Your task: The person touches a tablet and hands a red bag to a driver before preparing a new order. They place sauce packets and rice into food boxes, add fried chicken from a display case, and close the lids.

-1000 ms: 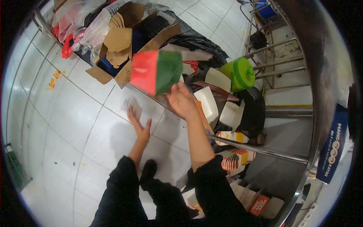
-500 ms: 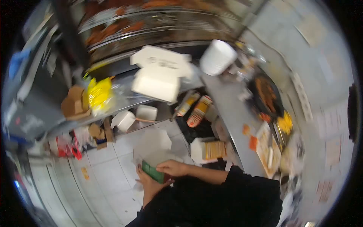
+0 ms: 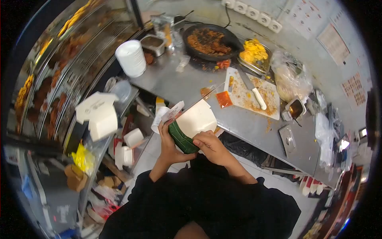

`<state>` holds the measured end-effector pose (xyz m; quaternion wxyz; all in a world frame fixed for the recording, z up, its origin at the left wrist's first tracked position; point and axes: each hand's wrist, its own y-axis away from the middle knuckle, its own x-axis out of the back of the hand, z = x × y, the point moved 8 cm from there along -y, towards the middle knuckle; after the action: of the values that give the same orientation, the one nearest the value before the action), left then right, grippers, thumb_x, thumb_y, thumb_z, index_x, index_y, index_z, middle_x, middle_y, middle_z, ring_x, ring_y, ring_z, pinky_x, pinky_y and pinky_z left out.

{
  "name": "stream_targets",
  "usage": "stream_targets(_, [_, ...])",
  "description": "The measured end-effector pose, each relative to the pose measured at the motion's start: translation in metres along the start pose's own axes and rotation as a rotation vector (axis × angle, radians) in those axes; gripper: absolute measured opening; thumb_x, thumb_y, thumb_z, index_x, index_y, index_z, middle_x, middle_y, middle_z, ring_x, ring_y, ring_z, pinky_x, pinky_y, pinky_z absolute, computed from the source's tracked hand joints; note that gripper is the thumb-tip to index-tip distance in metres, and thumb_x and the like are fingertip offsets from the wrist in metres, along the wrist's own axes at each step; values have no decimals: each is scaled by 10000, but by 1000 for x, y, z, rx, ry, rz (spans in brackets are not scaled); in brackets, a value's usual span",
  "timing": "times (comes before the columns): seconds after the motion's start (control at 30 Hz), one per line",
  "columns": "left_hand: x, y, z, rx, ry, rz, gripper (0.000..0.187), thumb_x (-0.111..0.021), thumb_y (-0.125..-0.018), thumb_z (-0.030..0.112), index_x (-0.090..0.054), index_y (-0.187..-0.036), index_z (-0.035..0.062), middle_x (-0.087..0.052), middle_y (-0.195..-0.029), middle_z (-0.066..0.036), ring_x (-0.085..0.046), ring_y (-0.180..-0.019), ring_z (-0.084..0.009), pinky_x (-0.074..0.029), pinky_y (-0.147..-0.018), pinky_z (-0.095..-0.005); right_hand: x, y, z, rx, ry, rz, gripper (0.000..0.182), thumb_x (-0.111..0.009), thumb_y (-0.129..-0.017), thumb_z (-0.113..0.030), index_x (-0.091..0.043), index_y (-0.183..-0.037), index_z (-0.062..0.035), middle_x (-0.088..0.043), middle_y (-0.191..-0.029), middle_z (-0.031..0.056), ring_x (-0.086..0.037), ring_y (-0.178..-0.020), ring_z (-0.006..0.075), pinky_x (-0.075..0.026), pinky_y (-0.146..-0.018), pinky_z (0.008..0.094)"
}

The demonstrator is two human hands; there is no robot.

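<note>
An opened white paper food box (image 3: 197, 118) is held up in front of my body, over the front edge of the counter. A dark green leaf sheet (image 3: 180, 137) lies along its near side. My left hand (image 3: 172, 150) wraps around the left and underside of the box and leaf. With thumb and fingers closed, my right hand (image 3: 210, 146) grips the leaf's right end at the box's near edge. Just beyond the box, a sauce packet (image 3: 223, 99) with red contents lies on the steel counter (image 3: 169, 79).
A knife (image 3: 254, 89) rests on a stained white cutting board (image 3: 268, 101). Behind are a black mortar-like bowl of brown food (image 3: 213, 43) and a tray of yellow food (image 3: 254, 55). Stacked white bowls (image 3: 131, 58) and another open box (image 3: 101, 115) stand left, beside a glass display case (image 3: 75, 59).
My view and body have turned right, toward the steel counter. The box and leaf have come along in both hands and are now over the counter's edge instead of the floor.
</note>
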<state>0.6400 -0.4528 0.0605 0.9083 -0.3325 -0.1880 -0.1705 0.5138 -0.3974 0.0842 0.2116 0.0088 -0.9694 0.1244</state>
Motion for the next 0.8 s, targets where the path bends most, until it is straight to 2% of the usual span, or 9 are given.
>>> stream_targets(0.2, [-34, -62, -40, -145, -25, 0, 1082, -849, -398, 466, -394, -1233, -49, -379, -1214, -215, -343, -1169, -409, -276, -965, -490, 85, -37, 20, 156, 49, 301, 73, -515, -885, -53, -582, -912, -43, -573, -817, 87, -536, -782, 238, -364, -744, 335])
stream_targets(0.23, [-28, -73, -50, -165, 25, 54, 1151, -848, -406, 442, -303, -1288, -58, -345, -1215, -214, -338, -1164, -390, -266, -983, -480, 105, -36, 21, 213, 25, 395, 78, -511, -884, -47, -581, -917, -40, -574, -821, 91, -539, -780, 240, -370, -733, 340])
stream_targets(0.3, [-33, -65, -129, -7, 139, 129, 1214, -844, -417, 399, -187, -1332, -52, -288, -1240, -221, -319, -1174, -372, -251, -1003, -473, 171, -27, 30, 37, -228, 630, 83, -509, -877, -46, -585, -907, -32, -574, -803, 106, -550, -769, 255, -389, -708, 359])
stream_targets(0.37, [-28, -83, -148, 28, -13, 138, 1239, -833, -438, 359, -102, -1350, -52, -241, -1268, -233, -286, -1200, -367, -225, -1025, -471, 211, -51, 16, -111, 51, 435, 97, -515, -883, -83, -600, -886, -35, -586, -783, 108, -562, -744, 253, -396, -708, 352])
stream_targets(0.47, [-34, -89, -191, 42, -149, 149, 1209, -831, -480, 354, -116, -1360, -64, -223, -1315, -258, -234, -1243, -394, -192, -1041, -500, 197, -113, 37, -10, 644, 438, 122, -539, -883, -137, -618, -876, -44, -596, -771, 104, -562, -716, 247, -396, -704, 348])
stream_targets(0.53, [-42, -103, -207, 33, -263, 55, 1231, -842, -498, 434, -130, -1373, -57, -208, -1347, -290, -204, -1261, -437, -180, -1039, -544, 178, -142, 84, -162, 900, 402, 127, -557, -874, -158, -626, -870, -51, -604, -765, 97, -560, -692, 255, -387, -707, 333])
stream_targets(0.63, [-44, -117, -230, 248, -331, -75, 1260, -854, -487, 480, -138, -1385, -38, -210, -1365, -292, -204, -1270, -453, -187, -1037, -552, 169, -153, 172, -311, 979, 390, 153, -584, -863, -197, -638, -959, -91, -608, -869, 86, -551, -815, 257, -362, -788, 365])
stream_targets(0.73, [-34, -118, -258, 397, -367, -96, 1259, -866, -473, 483, -158, -1384, -22, -215, -1386, -268, -212, -1281, -444, -206, -1037, -537, 156, -154, 168, -228, 1164, 555, 265, -636, -833, -270, -625, -1068, -148, -575, -996, 73, -491, -958, 259, -307, -857, 419])
stream_targets(0.8, [-19, -117, -262, 431, -374, -25, 1216, -874, -465, 470, -216, -1360, -24, -253, -1383, -240, -267, -1269, -421, -242, -1029, -519, 152, -153, 154, -200, 1047, 635, 358, -674, -796, -314, -608, -1118, -173, -545, -1050, 63, -445, -1020, 261, -277, -874, 450])
